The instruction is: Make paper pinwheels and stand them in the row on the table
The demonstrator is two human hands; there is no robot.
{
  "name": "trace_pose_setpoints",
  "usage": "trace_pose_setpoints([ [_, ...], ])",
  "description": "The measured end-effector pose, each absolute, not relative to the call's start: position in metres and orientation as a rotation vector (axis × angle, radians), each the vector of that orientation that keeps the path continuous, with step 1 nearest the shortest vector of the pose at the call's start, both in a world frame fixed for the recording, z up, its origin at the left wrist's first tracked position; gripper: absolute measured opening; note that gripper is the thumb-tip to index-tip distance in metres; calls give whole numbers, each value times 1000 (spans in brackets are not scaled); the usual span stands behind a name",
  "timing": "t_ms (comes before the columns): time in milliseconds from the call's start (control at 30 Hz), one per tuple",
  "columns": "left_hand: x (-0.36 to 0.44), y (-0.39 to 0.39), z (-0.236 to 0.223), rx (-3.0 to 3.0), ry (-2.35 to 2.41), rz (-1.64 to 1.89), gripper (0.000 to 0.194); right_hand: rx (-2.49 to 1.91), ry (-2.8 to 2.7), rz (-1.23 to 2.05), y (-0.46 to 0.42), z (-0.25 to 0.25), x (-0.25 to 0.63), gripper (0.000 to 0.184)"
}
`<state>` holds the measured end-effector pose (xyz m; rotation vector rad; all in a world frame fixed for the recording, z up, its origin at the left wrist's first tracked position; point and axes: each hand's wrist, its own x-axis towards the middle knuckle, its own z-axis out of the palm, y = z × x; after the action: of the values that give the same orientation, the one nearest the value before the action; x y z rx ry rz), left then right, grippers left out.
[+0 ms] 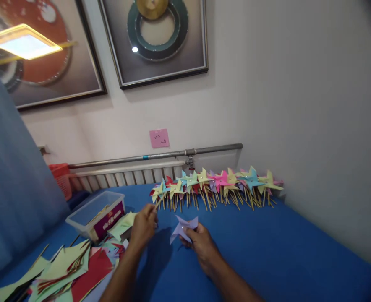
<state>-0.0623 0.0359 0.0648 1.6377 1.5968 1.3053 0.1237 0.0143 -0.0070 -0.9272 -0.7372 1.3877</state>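
Observation:
My right hand (201, 245) grips a light purple paper pinwheel (181, 229), thumb on its front and fingers behind. A small pale dot marks the pinwheel's middle. To the left, my left hand (144, 225) is closed in a pinch, raised above the blue surface. What looks like a thin wooden stick (158, 203) pokes up from its fingertips; the rest of it is hidden by the hand. The two hands are apart. Just beyond them lies a long row of pinwheels on sticks (204, 184), in yellow, blue, pink, red and purple.
A blue-covered table (251, 251) stretches to the wall. At left stand a clear plastic box (94, 209) with sticks inside and loose stacks of coloured paper (69, 268). Behind are a red basket (61, 178), a metal pipe (166, 156) and a blue curtain (12, 167).

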Motion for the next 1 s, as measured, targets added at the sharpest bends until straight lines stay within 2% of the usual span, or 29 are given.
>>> trace_pose_setpoints([
  [167,-28,22,23,1716,1549,1282,9,-930,-703,1370,18,-6,128,28],
  [400,-35,22,20,1861,1388,885,27,-912,-625,1415,19,-4,132,39],
  [467,-31,22,18,1794,1308,840,24,-899,-618,1434,19,-4,134,40],
  [733,-23,20,13,1787,1323,878,11,-924,-605,1400,19,-6,134,43],
  [1000,-24,18,18,1770,1412,885,17,-908,-611,1386,24,-9,133,38],
])
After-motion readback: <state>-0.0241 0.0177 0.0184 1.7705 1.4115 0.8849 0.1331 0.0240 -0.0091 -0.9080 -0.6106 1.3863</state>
